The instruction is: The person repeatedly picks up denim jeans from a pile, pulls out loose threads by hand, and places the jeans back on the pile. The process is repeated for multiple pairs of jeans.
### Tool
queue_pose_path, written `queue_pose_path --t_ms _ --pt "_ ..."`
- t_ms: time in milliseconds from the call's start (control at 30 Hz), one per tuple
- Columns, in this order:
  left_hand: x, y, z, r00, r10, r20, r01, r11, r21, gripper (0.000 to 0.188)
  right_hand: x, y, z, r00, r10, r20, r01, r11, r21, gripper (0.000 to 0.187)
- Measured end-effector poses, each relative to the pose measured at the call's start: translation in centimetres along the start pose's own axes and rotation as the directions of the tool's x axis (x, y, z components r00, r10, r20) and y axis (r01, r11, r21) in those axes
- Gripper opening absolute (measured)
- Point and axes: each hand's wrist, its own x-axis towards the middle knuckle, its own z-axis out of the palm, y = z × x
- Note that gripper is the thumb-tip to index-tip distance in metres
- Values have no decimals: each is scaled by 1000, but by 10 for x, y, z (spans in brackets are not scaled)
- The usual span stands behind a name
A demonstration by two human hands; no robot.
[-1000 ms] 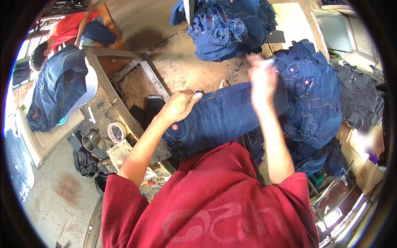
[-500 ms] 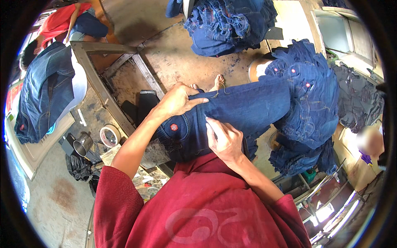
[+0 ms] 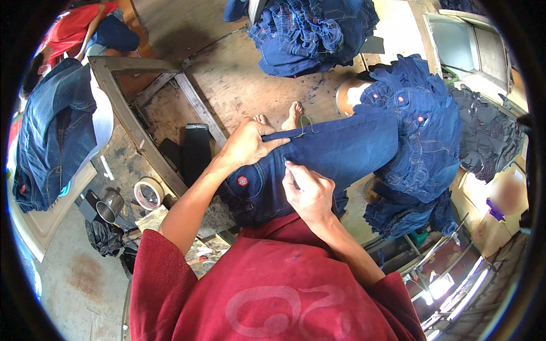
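Left hand (image 3: pixel 245 145) clamps the upper edge of the dark jeans (image 3: pixel 335 153) across the lap; right hand (image 3: pixel 307 190) pinches a small tool at the fabric; trimming or checking seems underway; next calls for steady tension along the seam.

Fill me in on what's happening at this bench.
A person in a red shirt is working on dark blue jeans stretched across the lap. The left hand grips the upper edge of the denim; the right hand presses on the fabric, pinching something small. More jeans are heaped to the right and ahead on the floor.
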Motion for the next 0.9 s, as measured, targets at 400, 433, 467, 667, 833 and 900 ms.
queue_pose_path --t_ms 400,433,467,667,833,900 --pt "1 -10 7 999 -36 -36 37 999 17 18 -1 0 -3 995 79 52 -82 995 49 7" --pt "1 -9 7 998 -44 -44 45 999 15 18 1 1 -1 999 44 30 -45 999 18 7" --pt "1 -8 7 998 -27 -56 28 1000 12 18 4 2 3 1000 7 9 -7 1000 -10 7" --pt "0 -7 9 996 -44 -76 48 998 45 18 4 1 -4 986 9 168 19 987 -162 10" --pt "2 -11 11 986 81 -145 -79 997 22 19 5 3 -5 994 54 100 -55 998 4 8" --pt "2 -11 10 989 63 -133 -60 998 29 20 9 4 1 1000 12 17 -13 1000 5 8"
